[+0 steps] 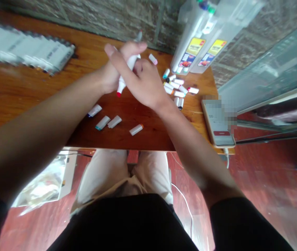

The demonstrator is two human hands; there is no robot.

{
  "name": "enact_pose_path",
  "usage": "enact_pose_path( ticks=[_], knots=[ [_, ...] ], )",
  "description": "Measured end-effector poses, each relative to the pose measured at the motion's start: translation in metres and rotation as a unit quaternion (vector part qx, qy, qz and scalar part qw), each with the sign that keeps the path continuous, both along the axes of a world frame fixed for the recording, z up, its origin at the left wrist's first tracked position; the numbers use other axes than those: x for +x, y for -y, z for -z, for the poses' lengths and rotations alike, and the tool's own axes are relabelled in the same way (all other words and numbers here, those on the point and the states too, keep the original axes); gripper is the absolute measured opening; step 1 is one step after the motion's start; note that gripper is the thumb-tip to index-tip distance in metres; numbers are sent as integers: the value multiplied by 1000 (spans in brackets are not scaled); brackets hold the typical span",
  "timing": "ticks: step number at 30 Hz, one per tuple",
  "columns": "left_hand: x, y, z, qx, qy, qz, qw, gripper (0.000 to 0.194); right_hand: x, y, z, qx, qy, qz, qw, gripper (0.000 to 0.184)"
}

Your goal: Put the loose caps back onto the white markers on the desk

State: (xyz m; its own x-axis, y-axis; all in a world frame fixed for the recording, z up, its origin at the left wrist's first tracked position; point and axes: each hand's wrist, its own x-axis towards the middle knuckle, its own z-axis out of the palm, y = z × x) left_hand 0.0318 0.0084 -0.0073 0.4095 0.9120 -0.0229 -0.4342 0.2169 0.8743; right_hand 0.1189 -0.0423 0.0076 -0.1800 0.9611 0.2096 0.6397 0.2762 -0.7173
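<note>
My two hands meet above the wooden table, closed together around a white marker with a red end (pixel 121 83). My left hand (pixel 110 71) lies on the far side of it, its thumb stretched out to the right. My right hand (pixel 147 82) presses in from the right, its thumb crossing over the marker. A greyish tip shows beyond the fingers at the top; part of the barrel is hidden. Below the hands, several loose white caps (pixel 114 121) lie near the table's front edge. One pink-ended cap (pixel 153 59) rests just past my right hand.
A long row of white markers (pixel 33 48) lies at the back left. More caps (pixel 174 84) are clustered at the right, before clear plastic cases (pixel 190 45) with yellow labels. A phone (pixel 218 122) with a cable sits on the right corner. A brick wall (pixel 112 17) stands behind.
</note>
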Motion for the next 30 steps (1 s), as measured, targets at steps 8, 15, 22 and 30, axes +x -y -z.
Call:
enact_pose_path(
  ticks=[8, 15, 22, 30],
  knots=[
    [-4, -4, 4, 36, -60, 55, 996, 37, -2, 5, -1, 4, -27, -5, 1000, 54],
    [-5, -6, 3, 58, -52, 62, 995, 40, -2, 5, 2, 64, -70, -21, 995, 52],
    [-5, -16, 16, 104, -23, 57, 993, 41, -1, -2, 10, 61, -56, -12, 996, 53],
    [-3, -20, 19, 141, -42, 72, 986, 42, 1, -9, 18, 92, -73, -19, 993, 51]
  ],
)
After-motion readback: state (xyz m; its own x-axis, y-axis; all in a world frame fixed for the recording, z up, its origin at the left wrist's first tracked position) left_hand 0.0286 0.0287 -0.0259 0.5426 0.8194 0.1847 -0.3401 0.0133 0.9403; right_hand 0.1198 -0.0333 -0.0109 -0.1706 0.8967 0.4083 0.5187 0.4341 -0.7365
